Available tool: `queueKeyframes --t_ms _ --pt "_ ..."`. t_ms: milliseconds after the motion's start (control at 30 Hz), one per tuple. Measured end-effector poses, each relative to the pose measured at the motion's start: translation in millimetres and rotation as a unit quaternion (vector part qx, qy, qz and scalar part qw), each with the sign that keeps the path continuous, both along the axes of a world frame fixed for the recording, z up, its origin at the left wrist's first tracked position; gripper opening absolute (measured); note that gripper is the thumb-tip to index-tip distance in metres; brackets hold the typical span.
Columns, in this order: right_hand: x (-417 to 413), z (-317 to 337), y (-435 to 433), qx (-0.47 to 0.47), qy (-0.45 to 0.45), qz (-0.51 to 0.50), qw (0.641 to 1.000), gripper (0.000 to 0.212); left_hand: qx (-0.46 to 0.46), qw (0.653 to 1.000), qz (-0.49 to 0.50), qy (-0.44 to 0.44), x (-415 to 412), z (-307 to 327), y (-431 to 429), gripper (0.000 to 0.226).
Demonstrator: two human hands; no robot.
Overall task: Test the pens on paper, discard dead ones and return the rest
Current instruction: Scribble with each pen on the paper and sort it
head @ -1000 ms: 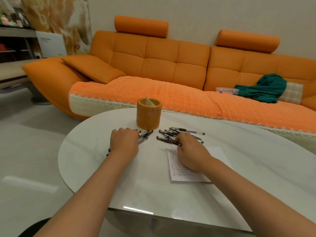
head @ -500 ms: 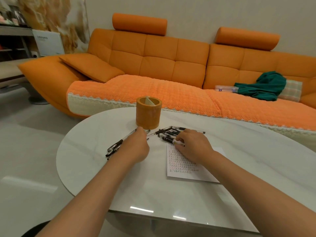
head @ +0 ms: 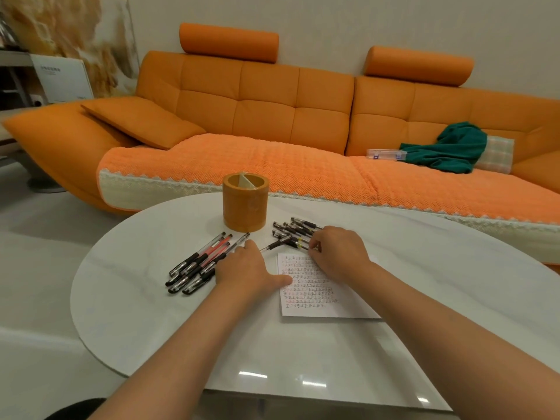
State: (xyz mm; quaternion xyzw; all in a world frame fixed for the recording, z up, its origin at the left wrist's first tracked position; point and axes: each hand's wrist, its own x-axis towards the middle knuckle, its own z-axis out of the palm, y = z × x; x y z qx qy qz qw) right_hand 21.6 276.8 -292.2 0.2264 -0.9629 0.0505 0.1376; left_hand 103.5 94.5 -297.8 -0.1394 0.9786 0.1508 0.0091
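View: head camera, looking forward and down over both forearms.
Landmark: orange pen holder [head: 246,206], upright, divided inside, standing towards the far rim of the table.
Surface: white marbled table [head: 145,316]. Its curved rim sweeps round left of the pen holder and back towards the viewer. The near edge is straight and carries glare.
Open room: bare top from the pen holder's left out to the rim, a wide bare stretch to its right, and more bare top on the near side under the forearms.
Group one: left pens [head: 200,263], black-capped and some red-barrelled, lying slantwise near-left of the pen holder and well inside the rim.
Group two: right pens [head: 295,229], a black heap just right of the pen holder, its near side under fingers.
Sheet: paper [head: 315,294], flat, with rows of marks, on the near-right of the pen holder and close to the right pens.
Hand one: left hand [head: 247,269], palm down in front of the pen holder, fingers reaching the left pens, thumb spread onto the paper's edge. No grasp shows.
Hand two: right hand [head: 336,251], knuckles up, fingers bent onto the right pens. Whether it pinches one cannot be told.
Spacing: the hands are near each other and apart, with a pen tip pointing into the gap.
Obstacle: orange sofa [head: 263,107] behind the pen holder, its seat front along the far rim.
On the seat: far right of the pen holder, a clear box [head: 385,154], a green cloth [head: 451,148] and a checked cushion [head: 497,154].
Ground: pale floor [head: 39,237] left of the table.
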Motion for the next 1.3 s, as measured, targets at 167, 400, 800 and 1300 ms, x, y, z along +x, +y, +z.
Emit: queueKeyframes --t_ms 167,400,800,1300 --pt "-24.1 -2.1 -2.8 0.05 0.046 -0.012 0.998 0.022 0.002 1.0 -0.009 -0.015 -0.6 -0.3 -2.0 0.103" --pt "-40.6 -3.4 -2.2 0.08 0.023 0.011 0.996 0.022 0.008 0.999 -0.032 -0.031 1.4 2.1 -6.6 0.098" --pt "32.6 24.5 10.4 -0.045 -0.015 0.138 0.989 0.044 0.089 0.98 -0.132 0.119 6.3 17.3 14.1 0.014" --pt "55.8 20.3 48.7 -0.442 -0.165 0.041 0.881 0.026 0.104 0.952 -0.146 0.247 7.3 18.0 19.7 0.007"
